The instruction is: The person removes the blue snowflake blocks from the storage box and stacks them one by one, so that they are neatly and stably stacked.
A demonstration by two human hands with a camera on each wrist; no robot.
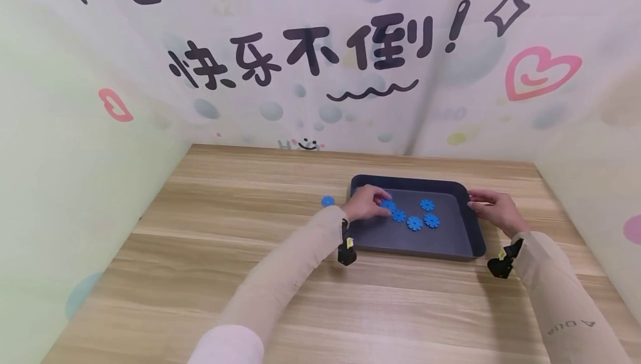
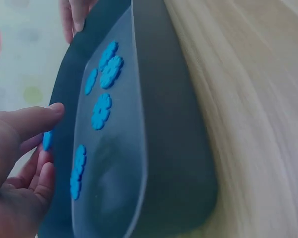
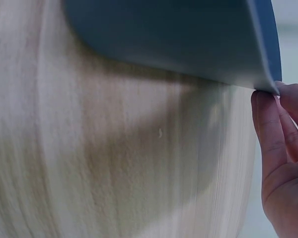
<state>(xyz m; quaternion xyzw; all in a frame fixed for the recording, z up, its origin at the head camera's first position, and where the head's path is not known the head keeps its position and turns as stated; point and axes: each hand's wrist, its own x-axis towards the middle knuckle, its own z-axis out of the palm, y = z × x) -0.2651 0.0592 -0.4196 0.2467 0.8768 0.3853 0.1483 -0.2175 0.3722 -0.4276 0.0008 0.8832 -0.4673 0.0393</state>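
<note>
A dark grey rectangular tray (image 1: 415,247) lies on the table with several blue notched plastic discs (image 1: 414,223) flat inside it. My left hand (image 1: 368,202) is over the tray's left part. In the left wrist view its thumb and fingers pinch a blue notched disc (image 2: 47,140), mostly hidden by the fingers. My right hand (image 1: 498,211) pinches the rim at the tray's right end. The right wrist view shows thumb and fingertips on either side of that rim (image 3: 268,74).
One more blue disc (image 1: 328,201) lies on the wooden table (image 1: 225,230), just left of the tray. A printed white cloth (image 1: 300,113) hangs behind the table, and pale walls (image 1: 65,158) stand at both sides.
</note>
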